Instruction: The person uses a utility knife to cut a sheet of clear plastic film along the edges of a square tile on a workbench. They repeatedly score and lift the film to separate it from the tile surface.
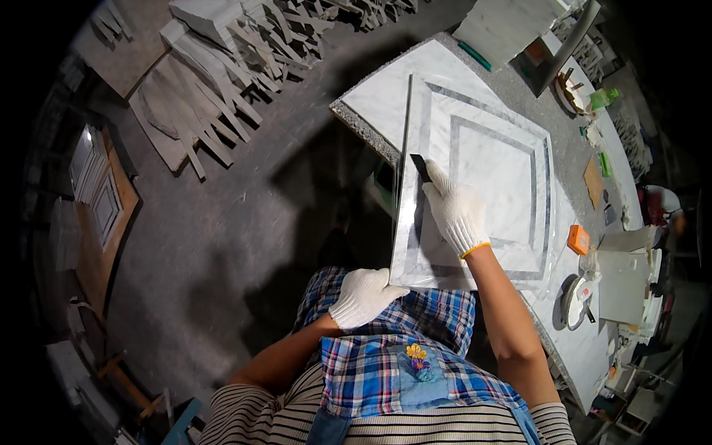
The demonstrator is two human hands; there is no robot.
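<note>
A square white marble panel (489,167) with grey inlaid bands lies turned on the workbench, its left edge jutting past the bench. My right hand (452,211), in a white knit glove with a yellow cuff, is over the panel's left border. It grips a dark flat scraper blade (420,167), whose end sticks out beyond the fingers. My left hand (365,298), also gloved, is at the panel's near left corner, thumb and fingers closed about it. The fingertips there are partly hidden.
The stone-topped bench (582,348) carries an orange box (578,239), a white bowl (575,304) with a tool in it, another bowl (569,93) and a green bottle (604,97). Stone strips (215,126) are heaped at the upper left. More panels (106,200) stand at far left.
</note>
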